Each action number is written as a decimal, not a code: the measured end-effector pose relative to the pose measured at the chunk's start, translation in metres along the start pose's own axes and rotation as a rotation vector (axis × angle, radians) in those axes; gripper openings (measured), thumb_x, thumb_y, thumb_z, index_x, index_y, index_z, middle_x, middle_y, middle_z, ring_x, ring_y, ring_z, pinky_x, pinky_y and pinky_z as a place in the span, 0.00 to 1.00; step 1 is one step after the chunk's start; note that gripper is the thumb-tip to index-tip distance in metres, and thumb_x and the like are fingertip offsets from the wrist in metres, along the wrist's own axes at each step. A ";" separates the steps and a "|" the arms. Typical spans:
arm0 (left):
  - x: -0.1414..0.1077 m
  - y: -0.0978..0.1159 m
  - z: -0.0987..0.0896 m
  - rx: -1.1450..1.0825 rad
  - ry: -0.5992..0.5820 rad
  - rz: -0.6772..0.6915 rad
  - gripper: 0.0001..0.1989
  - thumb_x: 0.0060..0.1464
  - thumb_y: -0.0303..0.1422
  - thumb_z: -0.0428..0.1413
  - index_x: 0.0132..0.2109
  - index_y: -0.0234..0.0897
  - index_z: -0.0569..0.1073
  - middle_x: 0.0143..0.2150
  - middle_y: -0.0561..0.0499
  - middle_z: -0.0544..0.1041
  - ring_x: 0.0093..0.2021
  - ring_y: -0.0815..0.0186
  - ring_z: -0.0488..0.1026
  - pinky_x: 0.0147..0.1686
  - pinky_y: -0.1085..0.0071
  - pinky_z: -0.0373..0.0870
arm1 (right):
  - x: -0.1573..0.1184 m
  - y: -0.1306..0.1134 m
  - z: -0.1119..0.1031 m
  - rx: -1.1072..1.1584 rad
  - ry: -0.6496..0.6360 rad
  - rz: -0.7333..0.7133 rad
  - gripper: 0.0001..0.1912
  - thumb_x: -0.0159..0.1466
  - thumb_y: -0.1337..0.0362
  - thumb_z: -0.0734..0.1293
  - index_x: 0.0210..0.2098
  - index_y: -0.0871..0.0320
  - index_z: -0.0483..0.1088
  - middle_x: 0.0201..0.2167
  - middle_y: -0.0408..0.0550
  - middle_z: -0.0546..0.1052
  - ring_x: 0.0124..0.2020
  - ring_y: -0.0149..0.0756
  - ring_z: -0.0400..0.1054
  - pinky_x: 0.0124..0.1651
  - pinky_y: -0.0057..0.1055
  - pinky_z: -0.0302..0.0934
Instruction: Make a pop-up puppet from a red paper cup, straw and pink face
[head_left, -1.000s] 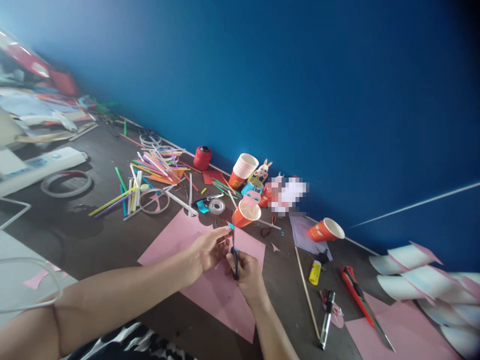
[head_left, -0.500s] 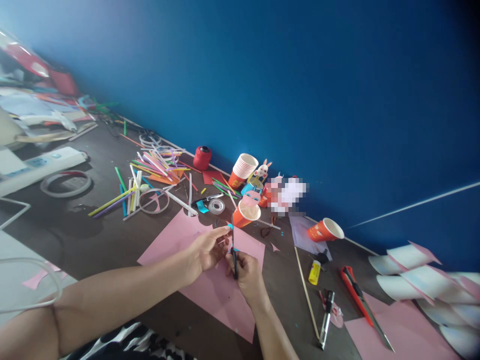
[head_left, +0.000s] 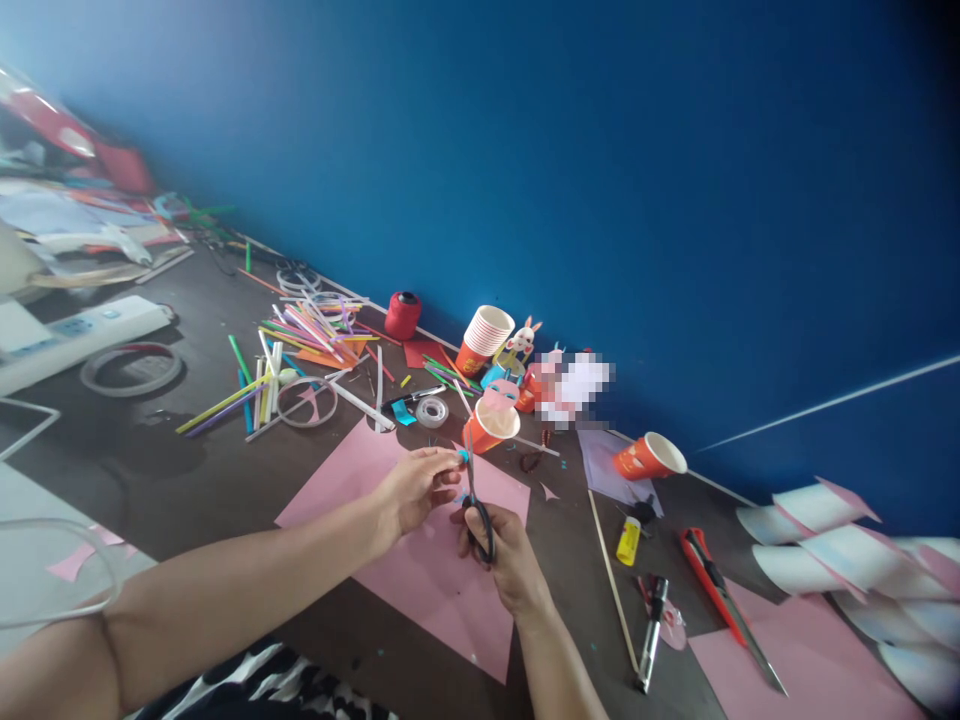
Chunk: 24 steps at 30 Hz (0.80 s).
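Between thumb and finger, my left hand (head_left: 418, 487) pinches a small piece of blue paper (head_left: 463, 457). My right hand (head_left: 501, 548) grips a pair of scissors (head_left: 486, 530) by the black handles, with the blades pointing up beside the blue piece. Whether the blades touch the paper I cannot tell. Beneath both hands lies a sheet of pink paper (head_left: 457, 600). Just beyond the scissor tips stands an orange paper cup (head_left: 491, 428) with a pink horned paper face (head_left: 502, 392) on it.
Coloured straws (head_left: 322, 335), a tape roll (head_left: 432, 412) and a red thread spool (head_left: 403, 316) lie left of the cups. Stacked cups (head_left: 486, 335) stand near the blue wall. Rightward are a tipped cup (head_left: 649, 457), a glue stick (head_left: 628, 541), a marker (head_left: 653, 635) and a red utility knife (head_left: 724, 600).
My right hand has turned the scissors, so the handle loops now face the camera more openly. My left hand stays almost in place with the blue piece.
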<state>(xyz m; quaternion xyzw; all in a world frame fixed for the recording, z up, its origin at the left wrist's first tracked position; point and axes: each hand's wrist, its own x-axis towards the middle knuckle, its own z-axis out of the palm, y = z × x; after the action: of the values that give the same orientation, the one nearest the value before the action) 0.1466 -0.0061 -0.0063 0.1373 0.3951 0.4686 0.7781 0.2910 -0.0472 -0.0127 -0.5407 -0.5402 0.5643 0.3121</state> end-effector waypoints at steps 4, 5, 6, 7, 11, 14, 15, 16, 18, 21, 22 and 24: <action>-0.001 0.001 0.001 0.015 0.006 0.010 0.06 0.39 0.28 0.60 0.26 0.33 0.70 0.20 0.56 0.68 0.20 0.77 0.66 0.20 0.80 0.62 | 0.001 0.000 0.000 -0.017 0.005 -0.002 0.25 0.53 0.47 0.63 0.29 0.66 0.72 0.14 0.44 0.70 0.13 0.22 0.50 0.16 0.22 0.43; -0.001 0.001 0.001 0.014 0.009 0.009 0.06 0.39 0.28 0.60 0.26 0.33 0.69 0.20 0.56 0.68 0.20 0.76 0.66 0.20 0.80 0.62 | 0.001 0.000 0.001 -0.024 0.007 -0.001 0.24 0.53 0.47 0.63 0.28 0.66 0.72 0.14 0.44 0.70 0.13 0.22 0.50 0.16 0.22 0.44; -0.001 0.001 0.002 0.012 0.013 0.006 0.06 0.39 0.28 0.60 0.26 0.33 0.69 0.20 0.56 0.68 0.20 0.76 0.65 0.20 0.80 0.62 | 0.001 0.000 0.001 -0.033 0.009 0.000 0.24 0.53 0.47 0.63 0.27 0.66 0.72 0.14 0.44 0.70 0.13 0.23 0.50 0.16 0.22 0.44; -0.001 0.002 0.002 0.010 0.017 0.003 0.06 0.38 0.28 0.60 0.26 0.33 0.69 0.20 0.56 0.68 0.20 0.77 0.65 0.20 0.80 0.62 | 0.002 0.000 0.001 -0.042 0.015 0.003 0.23 0.53 0.47 0.63 0.26 0.65 0.71 0.13 0.44 0.69 0.13 0.23 0.51 0.17 0.22 0.44; -0.002 0.002 0.003 0.002 0.029 -0.009 0.06 0.38 0.28 0.60 0.26 0.32 0.69 0.21 0.56 0.67 0.20 0.77 0.65 0.20 0.81 0.62 | 0.002 -0.001 0.003 -0.059 0.033 0.021 0.23 0.53 0.47 0.63 0.23 0.65 0.70 0.13 0.43 0.68 0.15 0.25 0.53 0.19 0.23 0.46; 0.000 0.001 0.002 0.004 0.030 -0.013 0.06 0.39 0.28 0.60 0.27 0.32 0.69 0.21 0.56 0.67 0.20 0.77 0.65 0.20 0.81 0.62 | 0.001 -0.004 0.004 -0.052 0.037 0.018 0.22 0.53 0.48 0.63 0.23 0.64 0.69 0.12 0.43 0.68 0.16 0.25 0.53 0.21 0.24 0.47; 0.000 0.001 0.002 0.004 0.027 -0.012 0.06 0.39 0.28 0.60 0.27 0.32 0.69 0.21 0.56 0.66 0.20 0.77 0.65 0.20 0.81 0.62 | 0.000 -0.005 0.005 -0.051 0.043 0.008 0.22 0.54 0.48 0.63 0.22 0.64 0.69 0.13 0.43 0.67 0.16 0.25 0.53 0.21 0.24 0.47; 0.001 0.001 0.001 0.003 0.026 -0.009 0.06 0.39 0.28 0.60 0.27 0.32 0.69 0.21 0.56 0.66 0.20 0.77 0.65 0.20 0.81 0.62 | 0.000 -0.005 0.005 -0.051 0.048 0.001 0.22 0.54 0.49 0.63 0.22 0.64 0.68 0.13 0.43 0.67 0.16 0.25 0.54 0.22 0.24 0.47; 0.002 0.000 0.001 0.005 0.022 -0.007 0.06 0.39 0.28 0.59 0.27 0.32 0.69 0.21 0.56 0.66 0.20 0.77 0.65 0.20 0.81 0.62 | -0.001 -0.006 0.006 -0.057 0.048 -0.003 0.21 0.54 0.49 0.63 0.22 0.64 0.68 0.13 0.43 0.67 0.17 0.26 0.54 0.22 0.24 0.48; 0.002 0.000 0.001 0.002 0.028 -0.012 0.06 0.39 0.28 0.59 0.27 0.32 0.69 0.21 0.56 0.66 0.20 0.78 0.65 0.20 0.82 0.63 | -0.001 -0.005 0.006 -0.075 0.051 -0.010 0.22 0.55 0.49 0.62 0.19 0.63 0.67 0.13 0.42 0.67 0.17 0.26 0.54 0.22 0.24 0.47; 0.001 0.000 0.001 -0.001 0.030 -0.015 0.06 0.39 0.28 0.60 0.27 0.32 0.69 0.21 0.56 0.66 0.20 0.78 0.65 0.20 0.82 0.63 | -0.001 -0.004 0.006 -0.080 0.059 -0.020 0.22 0.55 0.49 0.62 0.19 0.63 0.67 0.13 0.42 0.67 0.17 0.26 0.54 0.22 0.24 0.48; 0.001 0.000 0.001 -0.008 0.029 -0.018 0.06 0.40 0.28 0.59 0.27 0.32 0.69 0.20 0.56 0.66 0.20 0.78 0.65 0.20 0.82 0.63 | -0.001 -0.003 0.006 -0.090 0.068 -0.027 0.22 0.55 0.50 0.62 0.18 0.63 0.66 0.13 0.42 0.66 0.17 0.26 0.54 0.22 0.24 0.47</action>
<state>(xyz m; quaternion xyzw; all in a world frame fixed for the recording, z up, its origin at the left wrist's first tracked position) 0.1478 -0.0050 -0.0068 0.1237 0.4057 0.4649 0.7772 0.2852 -0.0486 -0.0108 -0.5656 -0.5614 0.5166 0.3131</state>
